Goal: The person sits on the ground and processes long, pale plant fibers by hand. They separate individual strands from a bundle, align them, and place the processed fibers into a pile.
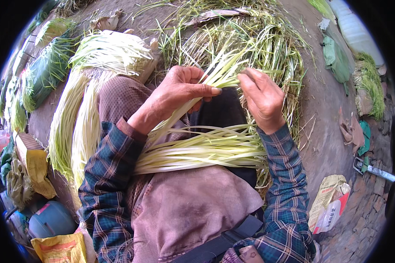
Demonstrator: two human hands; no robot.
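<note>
My left hand (181, 87) grips a small bunch of pale yellow-green chive-like stalks (222, 74), its thumb laid across them. Close by on the right, my right hand (261, 95) has its fingertips pinched together at the side of that bunch; some blurred green strands show just past them. A larger bundle of loose pale stalks (204, 151) lies crosswise on my lap, over the brownish-pink cloth (194, 200). Beyond my hands, a heap of green and straw-coloured trimmings (273, 49) covers the ground.
To the left, long pale stalks (64, 121) hang beside my knee, below a white-stemmed bundle (113, 49). Green-wrapped bundles (52, 69), a yellow-sided box (38, 167) and a blue round container (52, 220) stand farther left. At right lie a torn printed packet (330, 203) and a metal-handled tool (375, 171).
</note>
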